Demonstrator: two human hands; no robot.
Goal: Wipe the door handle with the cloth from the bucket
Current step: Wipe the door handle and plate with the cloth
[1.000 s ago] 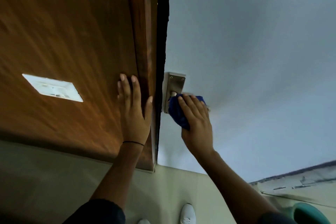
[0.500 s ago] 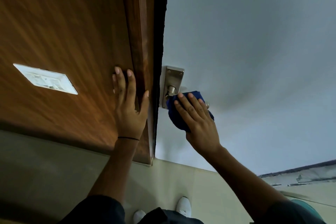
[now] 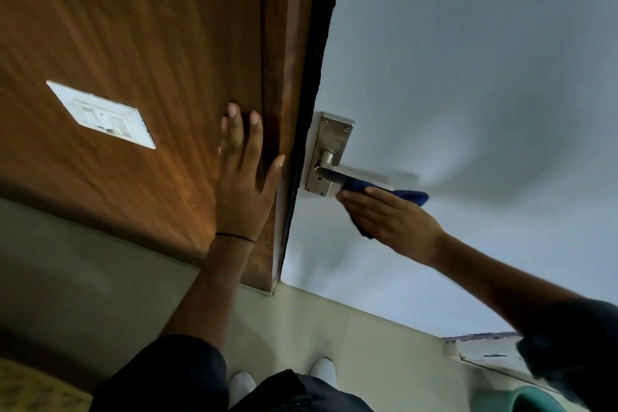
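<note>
A silver lever door handle point(image 3: 329, 174) on a steel backplate point(image 3: 331, 144) is fixed to a pale grey door point(image 3: 468, 77). My right hand point(image 3: 391, 217) presses a dark blue cloth point(image 3: 409, 195) against the underside of the lever, so the lever's outer half is hidden. My left hand point(image 3: 242, 177) lies flat with fingers spread on the brown wooden panel point(image 3: 133, 43) beside the door edge, holding nothing.
A white switch plate point(image 3: 102, 115) is set in the wooden panel at left. The rim of a green bucket point(image 3: 535, 400) shows at the bottom right on the beige tiled floor point(image 3: 334, 328). My white shoes point(image 3: 322, 370) stand below the door edge.
My right hand has slid the cloth outward along the lever and under it, baring the lever's neck and the lower backplate. My left hand stays flat on the wood.
</note>
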